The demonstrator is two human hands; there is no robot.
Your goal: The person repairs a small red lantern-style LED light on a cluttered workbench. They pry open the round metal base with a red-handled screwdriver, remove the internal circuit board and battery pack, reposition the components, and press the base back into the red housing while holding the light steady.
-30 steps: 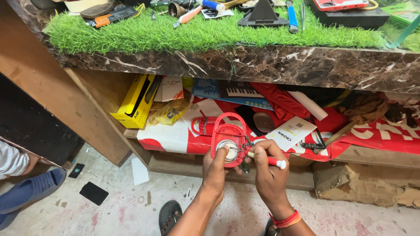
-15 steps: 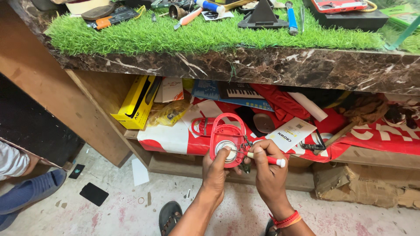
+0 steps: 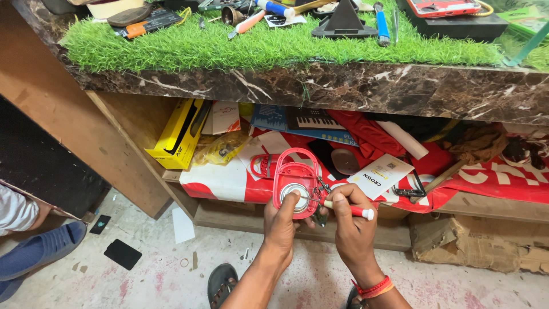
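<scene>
While left hand (image 3: 284,220) clamps red casing (image 3: 294,182), right hand (image 3: 350,220) pinches small screwdriver (image 3: 343,207); best kept square to silver disc (image 3: 295,197), pressed lightly, casing steadied.

Reds, greens and marbled brown

Red plastic handled casing (image 3: 294,177) with a silver disc; red-and-white handled screwdriver (image 3: 349,209); green artificial-grass mat (image 3: 274,46) on the far, white-veined dark brown marble counter edge (image 3: 354,88); yellow-and-black cardboard box (image 3: 178,134) left.
</scene>
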